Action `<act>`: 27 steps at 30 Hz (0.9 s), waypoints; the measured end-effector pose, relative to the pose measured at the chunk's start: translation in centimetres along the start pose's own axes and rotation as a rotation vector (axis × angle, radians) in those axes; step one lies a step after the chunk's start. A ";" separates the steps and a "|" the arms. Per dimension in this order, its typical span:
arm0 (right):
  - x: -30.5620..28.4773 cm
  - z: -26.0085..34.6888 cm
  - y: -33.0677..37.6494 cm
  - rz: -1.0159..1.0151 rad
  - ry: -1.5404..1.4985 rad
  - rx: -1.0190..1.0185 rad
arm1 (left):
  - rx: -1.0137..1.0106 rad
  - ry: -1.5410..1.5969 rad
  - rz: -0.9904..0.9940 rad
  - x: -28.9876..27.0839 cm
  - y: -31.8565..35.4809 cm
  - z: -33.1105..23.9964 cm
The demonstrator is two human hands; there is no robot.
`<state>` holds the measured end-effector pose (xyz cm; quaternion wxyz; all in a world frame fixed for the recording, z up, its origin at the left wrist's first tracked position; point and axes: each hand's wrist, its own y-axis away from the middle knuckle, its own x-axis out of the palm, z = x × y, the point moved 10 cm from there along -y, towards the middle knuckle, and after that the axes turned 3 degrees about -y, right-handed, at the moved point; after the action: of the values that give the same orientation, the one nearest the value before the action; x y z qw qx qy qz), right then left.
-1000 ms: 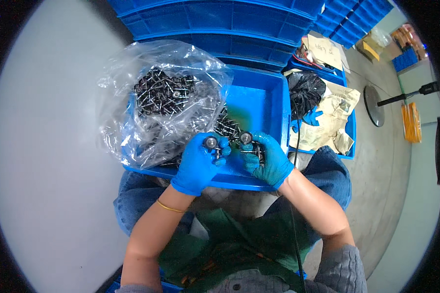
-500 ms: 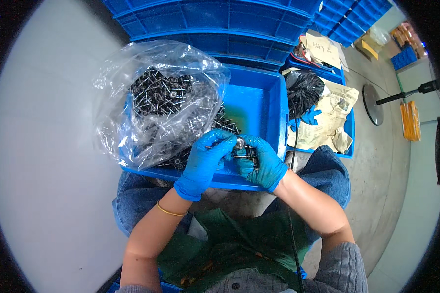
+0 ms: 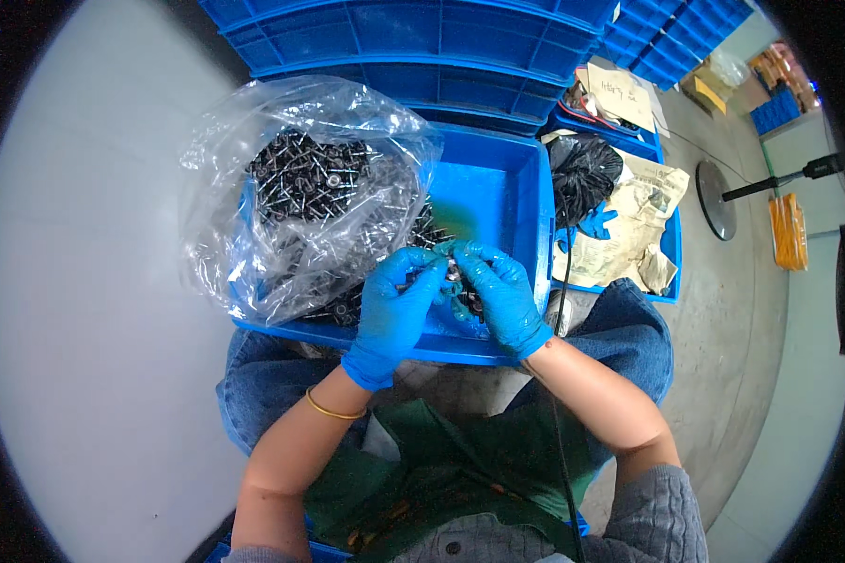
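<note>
Blue plastic bin on my lap is the landmark. Stacked blue crates sit behind it, and a second blue bin to its right holds crumpled paper and a black bag. Clear plastic bag fills the bin's left half, packed with small dark metal parts; more lie loose on the bin floor near the front wall. Both hands gloved blue, meeting over the bin's front-centre. My left hand and right hand are curled, fingertips pinched together on one small metal part between them. Exact shape too small to tell. Judging by looks: rigid, light, smooth metal, likely slippery under gloves. Best gripped fingertip-to-fingertip at the ends. Bag is soft, limp film; won't hold shape if tugged.
</note>
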<state>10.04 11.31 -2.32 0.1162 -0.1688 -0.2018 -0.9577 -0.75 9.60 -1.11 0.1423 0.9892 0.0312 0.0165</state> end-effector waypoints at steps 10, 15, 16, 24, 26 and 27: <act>1.4 0.7 0.8 0.120 0.144 -0.090 | 0.005 0.079 -0.060 -0.6 0.2 -0.1; 1.6 1.3 1.0 0.136 0.179 -0.107 | -0.021 0.057 -0.082 -0.8 0.4 0.2; 1.7 1.5 1.0 0.158 0.160 -0.086 | -0.006 0.068 -0.089 -0.9 0.4 0.2; 2.2 2.6 1.4 0.180 0.344 -0.287 | 0.085 -0.059 0.001 -0.4 0.0 -1.2; 1.7 1.8 1.2 0.165 0.272 -0.163 | -0.021 0.009 0.012 -0.5 0.0 -0.6; 1.6 1.8 1.2 0.161 0.244 -0.143 | -0.044 0.043 0.019 -0.5 0.0 -0.4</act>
<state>9.45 10.80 0.22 0.2038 -0.0748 -0.1035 -0.9707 -1.27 9.64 -0.77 0.1632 0.9855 0.0246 0.0399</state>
